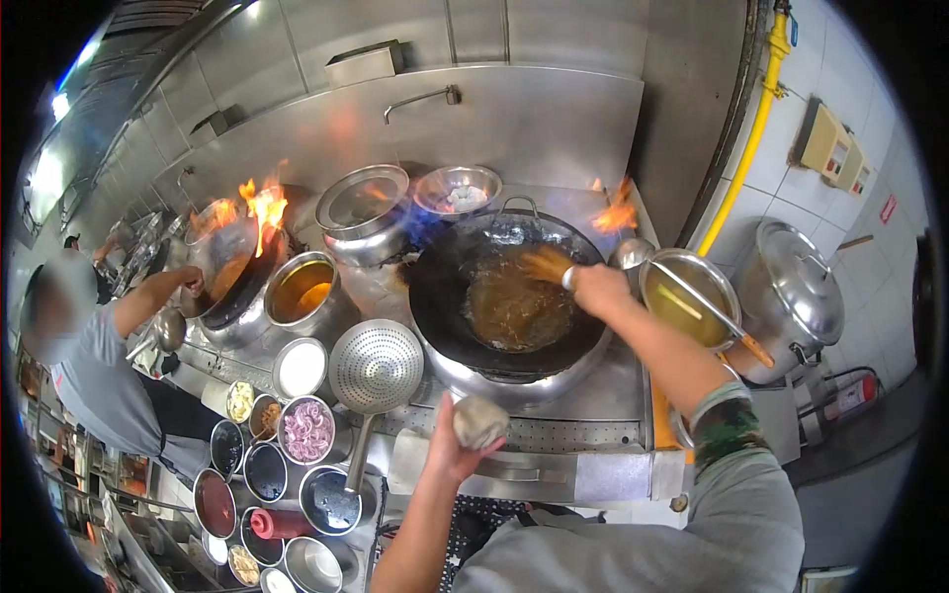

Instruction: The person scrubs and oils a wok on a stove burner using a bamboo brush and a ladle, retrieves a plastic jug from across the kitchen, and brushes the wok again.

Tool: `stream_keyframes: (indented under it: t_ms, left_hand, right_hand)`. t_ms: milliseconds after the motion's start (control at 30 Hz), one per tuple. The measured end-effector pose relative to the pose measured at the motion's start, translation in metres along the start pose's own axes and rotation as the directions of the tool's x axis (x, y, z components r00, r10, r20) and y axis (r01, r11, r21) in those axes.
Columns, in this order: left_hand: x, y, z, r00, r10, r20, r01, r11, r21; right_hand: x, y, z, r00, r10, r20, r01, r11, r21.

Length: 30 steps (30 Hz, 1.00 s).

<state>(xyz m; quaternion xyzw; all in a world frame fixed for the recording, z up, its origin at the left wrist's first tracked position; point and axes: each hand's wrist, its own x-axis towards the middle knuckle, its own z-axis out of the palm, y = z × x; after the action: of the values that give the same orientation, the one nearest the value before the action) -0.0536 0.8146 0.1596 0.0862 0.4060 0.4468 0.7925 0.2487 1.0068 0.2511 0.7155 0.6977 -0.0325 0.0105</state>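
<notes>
A black wok [445,326] sits on the burner in front of me with murky brown liquid [514,306] in it. My right hand [598,290] is closed around a yellowish-brown wok brush [544,265] with a white band, and its bristles are over the liquid. Whether they touch the wok's metal I cannot tell. Low in front of the stove, my left hand [455,453] grips a bunched greyish cloth [481,422]. Just left of that hand lies a perforated strainer [376,366], its handle pointing down.
Flames [618,210] rise behind the wok's right side. A ladle [633,255] and a metal bowl [692,296] of yellowish liquid stand at right. Several ingredient bowls, one with sliced onions [306,431], fill the left. Another person [119,346] works at a flaming wok [237,267].
</notes>
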Motion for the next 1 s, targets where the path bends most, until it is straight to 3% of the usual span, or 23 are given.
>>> stream_keyframes:
  t_ms: [67,133,200,233,333,400,500,567,633,667,733,833,933,1000]
  left_hand:
    - [0.017,0.013,0.021,1.000,-0.019,-0.016,0.020,0.995,0.100]
    - [0.025,0.020,0.048,0.996,-0.038,-0.082,0.053,0.982,0.180]
    - [0.033,0.026,0.066,0.993,-0.042,-0.114,0.064,0.979,0.196]
    - [0.039,0.025,0.069,0.995,-0.042,-0.094,0.064,0.969,0.238]
    - [0.054,0.025,0.063,0.994,-0.087,-0.066,0.102,0.955,0.279]
    - [0.052,0.020,0.059,0.996,-0.064,-0.064,0.081,0.948,0.308]
    - [0.044,0.028,0.075,0.992,-0.091,-0.085,0.109,0.965,0.237]
    - [0.049,0.033,0.074,0.981,-0.160,-0.111,0.178,0.968,0.179]
    - [0.069,0.032,0.060,0.978,-0.181,-0.102,0.202,0.945,0.259]
    - [0.078,0.033,0.049,0.974,-0.217,-0.066,0.227,0.927,0.299]
    - [0.069,0.028,0.051,0.988,-0.128,-0.089,0.150,0.939,0.311]
    - [0.069,0.014,0.035,1.000,-0.019,-0.005,0.020,0.975,0.222]
    - [0.033,-0.003,0.038,0.997,0.075,0.012,-0.076,0.990,0.119]
    - [0.007,0.000,0.044,0.993,0.118,0.012,-0.119,0.991,0.060]
  right_hand:
    - [-0.004,-0.010,0.009,0.996,-0.090,-0.011,0.091,0.991,0.100]
    - [-0.013,0.005,-0.032,0.984,-0.146,0.100,0.142,0.989,0.047]
    - [-0.001,0.027,-0.044,0.993,-0.108,0.047,0.109,0.994,-0.015]
    - [0.018,0.034,-0.025,0.991,-0.108,-0.074,0.107,0.994,-0.018]
    - [0.031,0.002,0.009,0.995,-0.083,-0.056,0.085,0.996,0.030]
    - [0.023,0.006,0.029,0.953,-0.275,-0.126,0.290,0.949,0.122]
    - [0.031,0.033,0.002,0.960,-0.245,-0.133,0.259,0.960,0.102]
    - [0.053,0.034,0.016,0.967,-0.188,-0.171,0.221,0.954,0.201]
    - [0.065,0.015,0.045,0.966,-0.177,-0.188,0.224,0.937,0.268]
    - [0.069,0.001,0.061,0.944,-0.253,-0.211,0.311,0.898,0.312]
    - [0.054,-0.015,0.026,0.920,-0.377,-0.106,0.391,0.874,0.287]
    - [0.031,-0.015,-0.028,0.910,-0.390,-0.142,0.409,0.901,0.147]
    - [-0.002,0.023,-0.073,0.841,-0.422,-0.338,0.512,0.823,0.246]
    - [-0.026,0.049,-0.106,0.862,-0.399,-0.312,0.489,0.816,0.309]
